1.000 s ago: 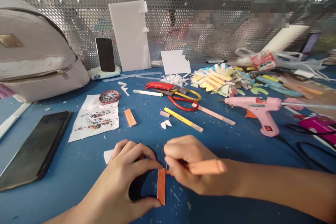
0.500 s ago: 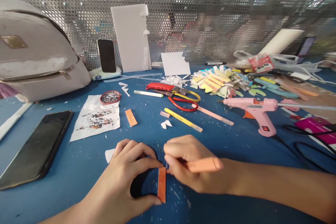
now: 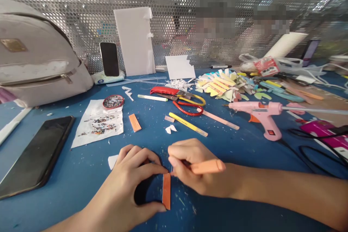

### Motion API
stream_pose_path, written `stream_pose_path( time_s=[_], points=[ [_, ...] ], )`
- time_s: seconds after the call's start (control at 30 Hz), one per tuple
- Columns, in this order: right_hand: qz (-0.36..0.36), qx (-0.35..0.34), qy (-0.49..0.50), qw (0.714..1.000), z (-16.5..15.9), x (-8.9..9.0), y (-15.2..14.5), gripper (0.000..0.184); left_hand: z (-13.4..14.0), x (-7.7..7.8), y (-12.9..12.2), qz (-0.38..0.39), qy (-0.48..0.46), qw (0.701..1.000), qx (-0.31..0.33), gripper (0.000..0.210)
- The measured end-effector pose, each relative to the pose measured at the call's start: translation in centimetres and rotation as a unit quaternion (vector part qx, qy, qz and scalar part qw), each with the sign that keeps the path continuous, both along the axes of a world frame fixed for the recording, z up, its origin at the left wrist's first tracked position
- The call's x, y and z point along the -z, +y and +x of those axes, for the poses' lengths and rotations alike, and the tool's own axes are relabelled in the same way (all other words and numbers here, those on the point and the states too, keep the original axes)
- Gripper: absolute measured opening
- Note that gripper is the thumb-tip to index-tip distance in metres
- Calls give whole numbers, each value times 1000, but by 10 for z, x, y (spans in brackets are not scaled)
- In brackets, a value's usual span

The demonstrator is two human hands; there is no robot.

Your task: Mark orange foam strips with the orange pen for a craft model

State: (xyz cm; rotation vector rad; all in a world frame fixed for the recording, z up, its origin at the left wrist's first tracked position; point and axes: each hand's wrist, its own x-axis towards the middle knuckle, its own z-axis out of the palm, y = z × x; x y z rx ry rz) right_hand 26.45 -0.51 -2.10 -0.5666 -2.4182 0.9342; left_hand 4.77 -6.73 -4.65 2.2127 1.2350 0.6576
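Observation:
Between the thumb and fingertips of my left hand [image 3: 133,181] is a small orange strip [image 3: 166,191], gripped at its two ends on the blue table. My right hand [image 3: 194,166] is closed around an orange marker [image 3: 208,166], its tip pointing left toward the strip's upper end. Whether the tip touches the strip is hidden by my fingers. A second orange piece [image 3: 135,122] with dark lines lies farther off, above my left hand. Beyond my right hand are a yellow marker [image 3: 188,124] and some white scraps [image 3: 171,129]. A white scrap [image 3: 112,161] sits beside my left knuckles.
A black phone [image 3: 36,154] and a backpack [image 3: 40,54] occupy the left. White paper [image 3: 102,130] holds tiny beads and a round dish [image 3: 113,102]. Red-handled scissors [image 3: 190,108], a paper scrap pile [image 3: 225,85] and a pink glue gun [image 3: 261,112] with its cord lie ahead and right.
The view has shifted slightly. My right hand and the marker have moved a little left, close to the strip's upper end; my left hand keeps its hold on the strip.

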Motion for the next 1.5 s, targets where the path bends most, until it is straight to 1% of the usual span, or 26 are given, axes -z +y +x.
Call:
stream_pose_path(
  time_s=[0.1, 0.2, 0.23, 0.33, 0.37, 0.43, 0.47, 0.57, 0.7, 0.8, 0.93, 1.1, 1.27, 1.4, 1.43, 1.5],
  points=[
    [4, -32, 0, 999, 0, 0, 0, 32, 0, 1, 0, 0, 0, 1000, 2, 48],
    [6, 4, -1, 1000, -1, 0, 0, 33, 0, 2, -1, 0, 0, 1000, 2, 49],
    [4, 5, -3, 1000, -1, 0, -1, 32, 0, 2, -1, 0, -1, 1000, 2, 49],
    [2, -34, 1, 999, -1, -1, -2, 31, -1, 1, 0, -2, -2, 1000, 3, 49],
    [4, -29, -2, 1000, -1, -1, -2, 31, -1, 1, -1, -2, -2, 1000, 2, 50],
    [0, 10, 0, 1000, -1, -1, -2, 33, 0, 1, -1, -2, -3, 1000, 0, 51],
    [-5, 12, -4, 1000, -1, -1, -1, 33, 0, 1, -1, -1, -4, 1000, -1, 50],
    [3, -30, -2, 1000, -1, -1, -1, 32, 0, 1, -1, 1, -4, 1000, 1, 49],
    [-3, 13, -9, 1000, -2, 0, -2, 33, 0, 2, 0, 0, -6, 1000, 2, 51],
    [-6, -41, -4, 999, -1, 2, -3, 32, 0, 1, 0, -1, -4, 1000, 2, 49],
    [-8, 4, -12, 1000, 0, 2, 0, 33, 1, 1, 0, 1, 3, 1000, -5, 50],
    [-8, -1, -18, 1000, 0, 0, 5, 33, -1, 2, -2, 6, 15, 1000, -23, 54],
    [-4, 13, -7, 1000, -1, -1, 1, 33, 0, -1, -2, 5, 21, 1000, -21, 48],
    [2, -28, -5, 1000, -1, 1, -3, 30, 1, -2, -2, 4, 19, 1000, -19, 47],
    [10, -27, -8, 1000, -1, 1, -3, 30, 1, -2, -2, 4, 18, 1000, -19, 47],
    [5, 2, -16, 1000, -1, 1, -3, 31, 1, -1, -3, 4, 17, 1000, -19, 46]
  ],
)
